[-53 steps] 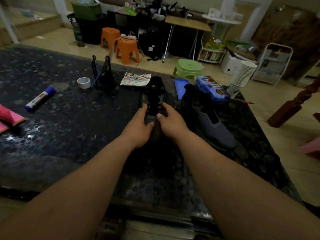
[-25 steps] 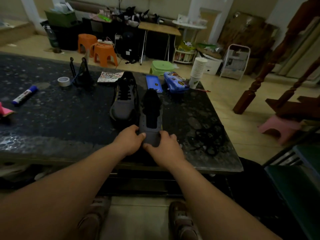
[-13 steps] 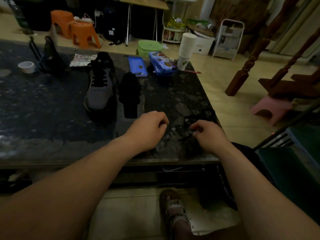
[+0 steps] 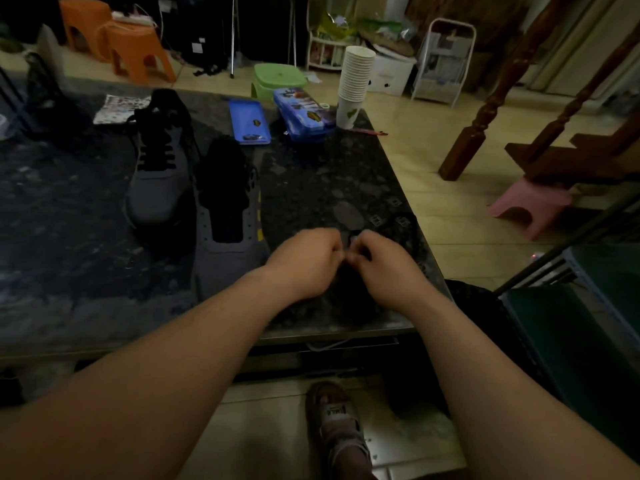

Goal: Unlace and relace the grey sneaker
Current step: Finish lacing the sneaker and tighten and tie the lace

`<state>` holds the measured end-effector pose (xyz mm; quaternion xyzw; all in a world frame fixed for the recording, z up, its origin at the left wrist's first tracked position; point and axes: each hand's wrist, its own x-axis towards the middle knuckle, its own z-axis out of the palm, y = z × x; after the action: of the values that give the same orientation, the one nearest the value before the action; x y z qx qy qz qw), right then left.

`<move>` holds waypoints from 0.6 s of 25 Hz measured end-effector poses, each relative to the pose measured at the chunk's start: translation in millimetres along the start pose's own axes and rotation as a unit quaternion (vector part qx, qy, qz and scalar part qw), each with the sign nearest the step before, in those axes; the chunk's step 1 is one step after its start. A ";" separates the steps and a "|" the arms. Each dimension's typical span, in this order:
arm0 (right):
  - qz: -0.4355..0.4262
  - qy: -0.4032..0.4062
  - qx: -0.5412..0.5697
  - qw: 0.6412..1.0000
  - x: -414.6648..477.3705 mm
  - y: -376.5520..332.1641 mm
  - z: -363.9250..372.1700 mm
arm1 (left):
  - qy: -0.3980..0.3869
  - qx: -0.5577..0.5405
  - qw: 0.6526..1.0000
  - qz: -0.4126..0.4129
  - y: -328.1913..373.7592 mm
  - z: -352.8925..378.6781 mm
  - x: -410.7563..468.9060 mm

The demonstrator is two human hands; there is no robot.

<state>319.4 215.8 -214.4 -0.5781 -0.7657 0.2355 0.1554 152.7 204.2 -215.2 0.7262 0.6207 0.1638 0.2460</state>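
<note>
An unlaced grey sneaker (image 4: 228, 251) lies on the dark stone table (image 4: 69, 237), toe toward me, its eyelets bare. Left of it stands a second grey sneaker (image 4: 157, 181) with black laces in place. To the right of the unlaced shoe, near the table's front right corner, my left hand (image 4: 304, 261) and my right hand (image 4: 384, 268) meet fingertip to fingertip. Both have curled fingers and pinch a loose black lace (image 4: 348, 289) that lies bunched on the table beneath them. The lace ends are hidden by my fingers.
At the table's far edge are a blue tray (image 4: 249, 121), a blue pencil case (image 4: 303, 114) and a stack of paper cups (image 4: 355, 81). A printed card (image 4: 116, 109) lies far left. The table's right edge is close to my right hand. My foot (image 4: 337, 424) is on the floor below.
Both hands let go of the unlaced sneaker's toe and moved right to the lace pile. They have since come together, pinching the lace. My view swung right and down.
</note>
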 end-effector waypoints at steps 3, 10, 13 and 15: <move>-0.030 0.017 0.088 0.995 -4.7 -21.9 -16.4 | 0.067 -0.179 0.980 -0.063 -1.8 -40.7 -3.2; 0.034 0.062 0.135 0.988 1.7 -29.4 -13.3 | 0.224 -0.681 0.691 -0.095 -21.2 -109.8 -38.0; -0.050 0.037 0.088 0.994 4.9 -58.9 -5.6 | 0.176 -0.489 0.854 -0.026 -8.5 -81.8 -35.6; -0.069 0.038 0.094 0.992 4.1 -76.2 -1.1 | 0.125 -0.296 0.946 0.031 -5.8 -64.7 -32.2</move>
<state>257.0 203.1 -172.5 -0.5151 -0.7720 0.2728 0.2534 107.2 183.1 -162.9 0.6128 0.5474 0.4371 0.3657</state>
